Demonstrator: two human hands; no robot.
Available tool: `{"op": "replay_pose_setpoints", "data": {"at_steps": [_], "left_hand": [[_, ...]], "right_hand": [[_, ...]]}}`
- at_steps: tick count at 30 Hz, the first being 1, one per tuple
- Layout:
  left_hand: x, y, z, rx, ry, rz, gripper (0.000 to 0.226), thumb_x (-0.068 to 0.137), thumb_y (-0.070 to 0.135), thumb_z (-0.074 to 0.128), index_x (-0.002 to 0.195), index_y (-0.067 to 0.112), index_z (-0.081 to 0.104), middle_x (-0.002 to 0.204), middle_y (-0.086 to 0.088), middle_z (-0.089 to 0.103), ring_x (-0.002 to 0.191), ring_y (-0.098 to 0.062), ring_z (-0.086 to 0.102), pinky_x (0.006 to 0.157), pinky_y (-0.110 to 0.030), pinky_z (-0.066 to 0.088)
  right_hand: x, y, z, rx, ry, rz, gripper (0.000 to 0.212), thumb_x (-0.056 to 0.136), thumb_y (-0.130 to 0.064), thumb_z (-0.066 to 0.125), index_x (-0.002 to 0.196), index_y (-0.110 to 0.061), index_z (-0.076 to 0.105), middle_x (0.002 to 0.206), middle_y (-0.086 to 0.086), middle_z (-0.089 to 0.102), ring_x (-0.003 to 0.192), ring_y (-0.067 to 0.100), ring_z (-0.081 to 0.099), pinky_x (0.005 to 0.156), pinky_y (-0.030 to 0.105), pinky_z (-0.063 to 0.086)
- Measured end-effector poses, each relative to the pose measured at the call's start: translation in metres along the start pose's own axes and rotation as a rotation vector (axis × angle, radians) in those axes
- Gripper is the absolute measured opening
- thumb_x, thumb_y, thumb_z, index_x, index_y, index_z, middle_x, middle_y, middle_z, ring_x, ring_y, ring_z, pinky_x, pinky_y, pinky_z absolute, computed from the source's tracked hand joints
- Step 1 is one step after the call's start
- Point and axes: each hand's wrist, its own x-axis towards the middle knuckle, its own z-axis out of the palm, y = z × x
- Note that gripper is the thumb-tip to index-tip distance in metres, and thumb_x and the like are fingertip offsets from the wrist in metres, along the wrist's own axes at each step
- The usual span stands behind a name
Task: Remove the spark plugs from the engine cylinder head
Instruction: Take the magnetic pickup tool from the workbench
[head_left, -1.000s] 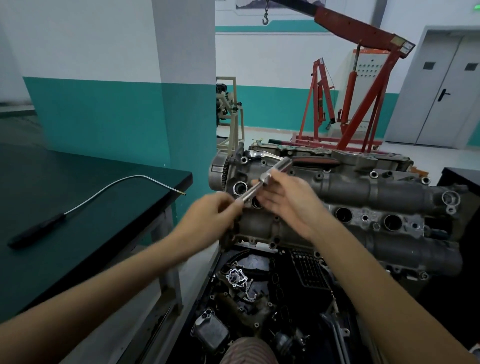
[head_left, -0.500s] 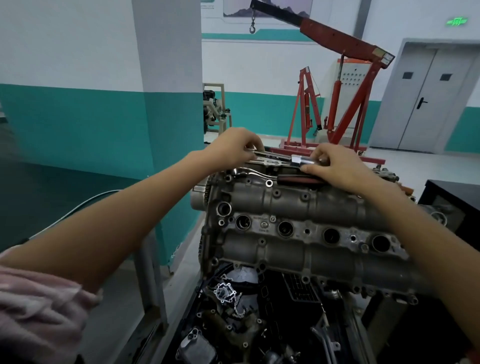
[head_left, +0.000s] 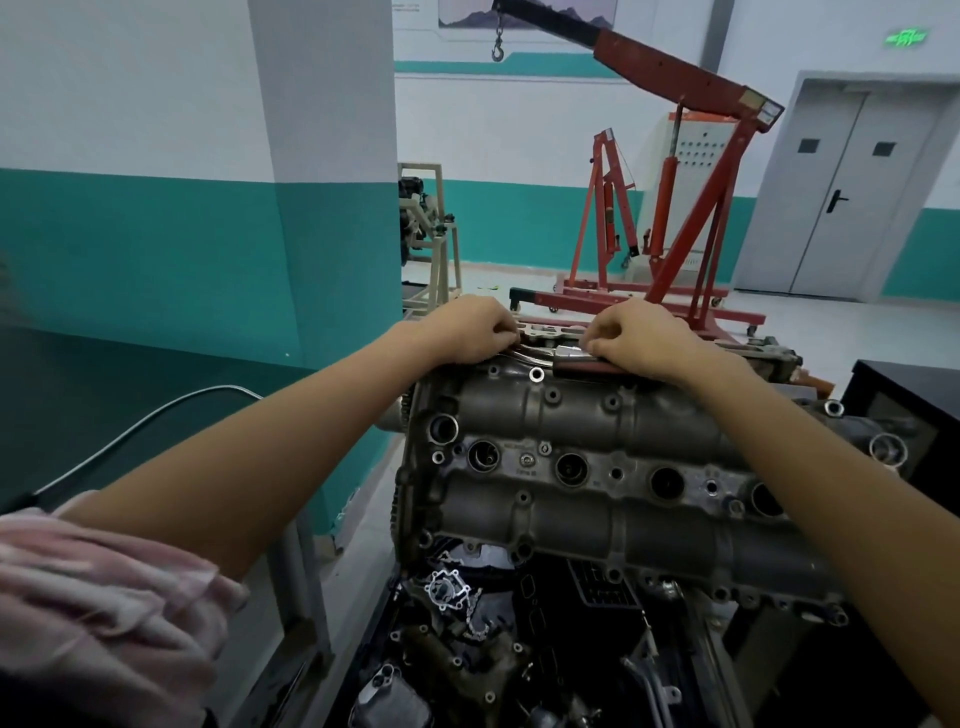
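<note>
Engine cylinder head (head_left: 597, 499): centre and lower right of frame, tilted toward the camera; a row of dark spark plug wells (head_left: 571, 467) runs across its middle. No plug visible in any well; too dark to tell what sits inside.

Ratchet and extension (head_left: 569, 353): a second ago held up over the wells between both hands, now lying along the head's upper edge at frame centre, beside a red-handled tool (head_left: 587, 368).

Left hand (head_left: 470, 330): fingers curled over the tool's left end, touching it; grip itself hidden.

Right hand (head_left: 641, 335): fingers curled, pinching the bright socket end.

Judgement: tool being set down or swapped among those stored there, so no plug is being turned now.

Surroundings: flexible pickup wand (head_left: 156, 415) on dark worktop (head_left: 78, 405), left; red engine hoist (head_left: 675, 208), upper right.
</note>
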Motion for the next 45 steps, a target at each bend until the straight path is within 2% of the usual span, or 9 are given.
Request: {"op": "replay_pose_setpoints", "data": {"at_steps": [5, 11, 14, 17, 22, 28, 35, 39, 45], "left_hand": [[-0.001, -0.003, 0.009, 0.157, -0.015, -0.029, 0.035, 0.1, 0.03, 0.034, 0.111, 0.013, 0.062, 0.112, -0.005, 0.064, 0.102, -0.023, 0.056, 0.07, -0.029, 0.037], [0.001, -0.002, 0.01, 0.198, -0.057, -0.018, 0.037, 0.1, 0.036, 0.031, 0.114, 0.014, 0.058, 0.114, -0.007, 0.061, 0.103, -0.025, 0.055, 0.076, -0.032, 0.041], [-0.003, -0.002, 0.005, 0.039, 0.0, -0.001, 0.036, 0.1, 0.032, 0.034, 0.113, 0.009, 0.059, 0.113, -0.009, 0.062, 0.1, -0.023, 0.055, 0.082, -0.032, 0.044], [-0.013, -0.011, -0.004, -0.167, 0.165, -0.024, 0.029, 0.099, 0.023, 0.039, 0.11, 0.01, 0.062, 0.108, -0.005, 0.064, 0.084, -0.013, 0.054, 0.071, -0.027, 0.04], [-0.047, -0.047, -0.017, -0.371, 0.412, -0.16, 0.025, 0.095, 0.011, 0.041, 0.1, 0.011, 0.065, 0.098, -0.007, 0.068, 0.09, -0.033, 0.062, 0.08, -0.042, 0.051], [-0.106, -0.113, -0.025, -0.262, 0.45, -0.371, 0.025, 0.092, 0.009, 0.043, 0.098, 0.011, 0.067, 0.093, -0.003, 0.066, 0.085, -0.021, 0.06, 0.074, -0.028, 0.046], [-0.227, -0.221, -0.023, 0.13, 0.053, -0.939, 0.027, 0.094, 0.02, 0.041, 0.104, 0.001, 0.056, 0.117, -0.022, 0.056, 0.102, -0.036, 0.054, 0.085, -0.038, 0.044], [-0.295, -0.251, -0.009, 0.278, -0.21, -1.303, 0.042, 0.096, 0.03, 0.038, 0.131, 0.009, 0.045, 0.136, -0.018, 0.039, 0.122, -0.034, 0.04, 0.099, -0.042, 0.036], [-0.308, -0.255, 0.008, 0.466, -0.146, -1.207, 0.021, 0.092, 0.015, 0.047, 0.107, 0.006, 0.057, 0.109, -0.01, 0.057, 0.099, -0.026, 0.056, 0.073, -0.031, 0.044]], "right_hand": [[0.008, 0.0, 0.002, 0.058, -0.032, 0.026, 0.014, 0.089, -0.018, 0.057, 0.098, -0.021, 0.067, 0.115, 0.001, 0.062, 0.107, 0.019, 0.055, 0.094, 0.041, 0.045], [0.013, -0.002, 0.005, -0.004, -0.035, 0.059, 0.013, 0.088, -0.031, 0.058, 0.097, -0.026, 0.065, 0.111, -0.003, 0.06, 0.106, 0.018, 0.053, 0.09, 0.04, 0.045], [0.01, 0.0, 0.006, -0.018, 0.015, 0.052, 0.013, 0.09, -0.031, 0.053, 0.097, -0.027, 0.064, 0.109, -0.004, 0.061, 0.098, 0.015, 0.053, 0.08, 0.036, 0.046], [0.007, 0.002, 0.008, -0.041, 0.052, 0.046, 0.015, 0.09, -0.029, 0.051, 0.098, -0.026, 0.064, 0.106, -0.005, 0.061, 0.094, 0.015, 0.051, 0.073, 0.032, 0.04], [0.002, -0.013, 0.012, -0.047, 0.317, 0.037, 0.019, 0.092, -0.026, 0.049, 0.097, -0.018, 0.064, 0.1, 0.0, 0.064, 0.095, 0.021, 0.057, 0.091, 0.046, 0.042], [0.007, -0.097, 0.031, 0.195, 0.593, -0.289, 0.02, 0.093, -0.022, 0.048, 0.087, -0.009, 0.062, 0.079, 0.001, 0.058, 0.072, 0.013, 0.051, 0.062, 0.021, 0.037], [0.018, -0.228, 0.113, 0.197, 0.249, -0.504, 0.02, 0.091, -0.023, 0.044, 0.084, -0.01, 0.057, 0.082, 0.004, 0.057, 0.079, 0.023, 0.052, 0.06, 0.029, 0.036], [0.011, -0.255, 0.163, 0.24, 0.053, -0.47, 0.02, 0.089, -0.021, 0.044, 0.082, -0.007, 0.057, 0.087, 0.01, 0.062, 0.083, 0.029, 0.056, 0.064, 0.032, 0.041], [0.007, -0.248, 0.187, 0.266, -0.063, -0.397, 0.021, 0.088, -0.019, 0.044, 0.081, -0.005, 0.058, 0.077, 0.008, 0.06, 0.071, 0.026, 0.053, 0.056, 0.029, 0.036]]}}
